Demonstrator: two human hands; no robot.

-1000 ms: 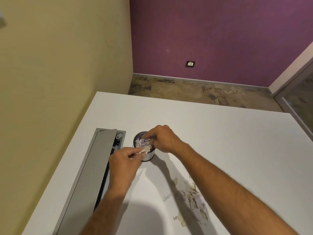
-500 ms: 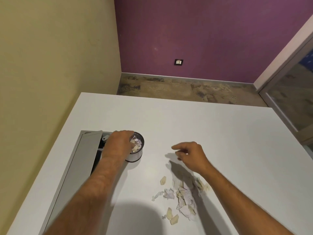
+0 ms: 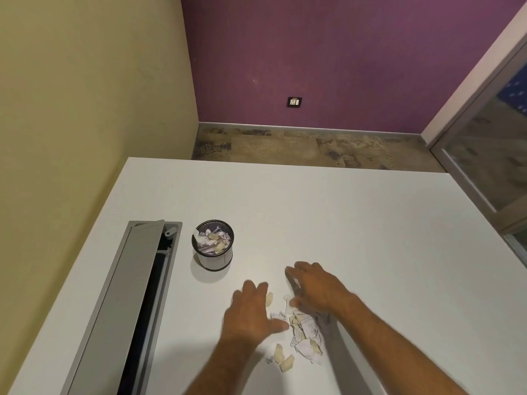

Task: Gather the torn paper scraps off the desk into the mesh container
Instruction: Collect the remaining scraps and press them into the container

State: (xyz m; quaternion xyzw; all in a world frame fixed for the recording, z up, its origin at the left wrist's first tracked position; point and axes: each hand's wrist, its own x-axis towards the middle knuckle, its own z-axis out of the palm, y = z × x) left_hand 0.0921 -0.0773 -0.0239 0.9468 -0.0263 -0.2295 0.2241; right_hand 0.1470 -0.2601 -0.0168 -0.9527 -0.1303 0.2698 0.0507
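A small round mesh container (image 3: 214, 259) stands on the white desk (image 3: 370, 238), holding several torn scraps. A pile of torn paper scraps (image 3: 303, 333) lies on the desk in front of me, right of the container. My left hand (image 3: 251, 310) hovers flat with fingers spread at the pile's left edge. My right hand (image 3: 316, 287) reaches over the pile's far side, fingers apart and slightly blurred. Neither hand visibly holds a scrap. A few loose scraps (image 3: 283, 359) lie nearer to me.
A grey cable tray with its lid raised (image 3: 134, 297) runs along the desk's left side, next to the container. A yellow wall stands to the left, a purple wall ahead, and a glass door at right.
My left hand left the container and came down to the pile's left side. My right hand drew back toward the pile. The container now stands uncovered.
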